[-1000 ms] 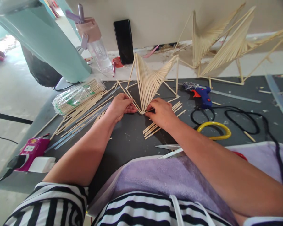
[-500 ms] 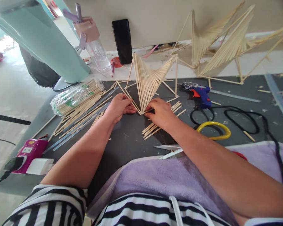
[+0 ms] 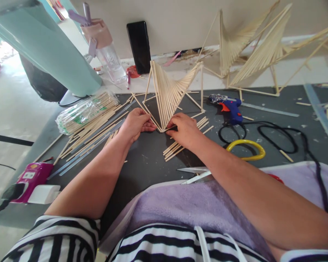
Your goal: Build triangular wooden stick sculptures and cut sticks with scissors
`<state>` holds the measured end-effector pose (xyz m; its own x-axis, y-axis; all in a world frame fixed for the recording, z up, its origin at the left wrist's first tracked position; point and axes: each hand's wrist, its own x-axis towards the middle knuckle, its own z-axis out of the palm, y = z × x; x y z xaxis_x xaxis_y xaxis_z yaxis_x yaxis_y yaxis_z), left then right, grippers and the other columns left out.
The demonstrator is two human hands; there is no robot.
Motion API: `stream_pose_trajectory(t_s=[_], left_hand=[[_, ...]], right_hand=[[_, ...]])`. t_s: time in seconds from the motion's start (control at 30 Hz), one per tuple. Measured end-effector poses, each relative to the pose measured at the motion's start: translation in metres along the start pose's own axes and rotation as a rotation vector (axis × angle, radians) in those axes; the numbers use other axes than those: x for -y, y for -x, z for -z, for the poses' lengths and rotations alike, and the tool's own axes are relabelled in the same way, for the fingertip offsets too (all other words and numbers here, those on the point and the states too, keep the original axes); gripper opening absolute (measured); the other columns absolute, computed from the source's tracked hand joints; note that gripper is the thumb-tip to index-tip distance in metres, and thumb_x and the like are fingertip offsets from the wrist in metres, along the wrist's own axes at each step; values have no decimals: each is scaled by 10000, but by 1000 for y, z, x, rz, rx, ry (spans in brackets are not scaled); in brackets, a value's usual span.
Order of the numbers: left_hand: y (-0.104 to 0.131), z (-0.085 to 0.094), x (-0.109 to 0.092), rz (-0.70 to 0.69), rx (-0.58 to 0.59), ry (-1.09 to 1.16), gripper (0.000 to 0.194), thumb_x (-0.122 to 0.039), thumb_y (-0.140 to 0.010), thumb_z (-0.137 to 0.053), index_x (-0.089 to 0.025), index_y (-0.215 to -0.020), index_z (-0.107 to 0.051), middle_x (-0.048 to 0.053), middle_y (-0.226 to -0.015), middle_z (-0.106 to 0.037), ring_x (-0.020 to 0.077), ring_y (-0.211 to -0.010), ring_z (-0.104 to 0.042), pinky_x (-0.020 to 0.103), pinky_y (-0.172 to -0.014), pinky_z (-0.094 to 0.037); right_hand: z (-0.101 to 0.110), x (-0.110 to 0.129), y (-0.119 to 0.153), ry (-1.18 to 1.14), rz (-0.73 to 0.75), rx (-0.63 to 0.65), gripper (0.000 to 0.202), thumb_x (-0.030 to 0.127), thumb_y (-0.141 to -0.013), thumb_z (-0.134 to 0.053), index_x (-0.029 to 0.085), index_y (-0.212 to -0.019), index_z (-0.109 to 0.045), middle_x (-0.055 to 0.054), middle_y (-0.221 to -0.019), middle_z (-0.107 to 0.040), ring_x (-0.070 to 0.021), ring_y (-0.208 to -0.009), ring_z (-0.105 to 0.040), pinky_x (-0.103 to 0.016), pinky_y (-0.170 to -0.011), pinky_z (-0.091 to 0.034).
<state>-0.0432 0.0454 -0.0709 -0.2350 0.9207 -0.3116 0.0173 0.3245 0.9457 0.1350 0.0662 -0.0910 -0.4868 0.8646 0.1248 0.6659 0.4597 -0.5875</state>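
A small wooden stick structure with a twisted fan of pale sticks stands on the dark table. My left hand pinches a stick of its base, left of the front corner. On the other side of that corner, my right hand has its thumb and fingers closed on the base too. Several loose sticks lie beneath and beside my right hand. The blue glue gun rests to the right. Scissors with a yellow handle lie partly hidden under my right forearm.
Wrapped sticks and loose ones lie at left, near a pink power adapter. A phone, a bottle and a teal post-like object stand behind. Larger stick structures stand back right. A black cable curls at right.
The whole view has shifted slightly, so things appear a little further left. Both hands keep the same hold on the base of the structure.
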Motion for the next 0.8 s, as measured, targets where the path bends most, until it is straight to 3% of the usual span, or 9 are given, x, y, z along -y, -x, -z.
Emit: stream_pose_trajectory(t_s=[0.8], left_hand=[[2,-1,-1,1,15,3,153,-187,-796,-600,-160,-773,-451,-2,-575,-602,129,-501,-642,218,-497,-544]], right_hand=[[-1,-1,0,20,11,-5,71,210,-734,-672,213,-804,-661,-48,-1006,-626,-257,-1021,-550,-437,-881,-365]])
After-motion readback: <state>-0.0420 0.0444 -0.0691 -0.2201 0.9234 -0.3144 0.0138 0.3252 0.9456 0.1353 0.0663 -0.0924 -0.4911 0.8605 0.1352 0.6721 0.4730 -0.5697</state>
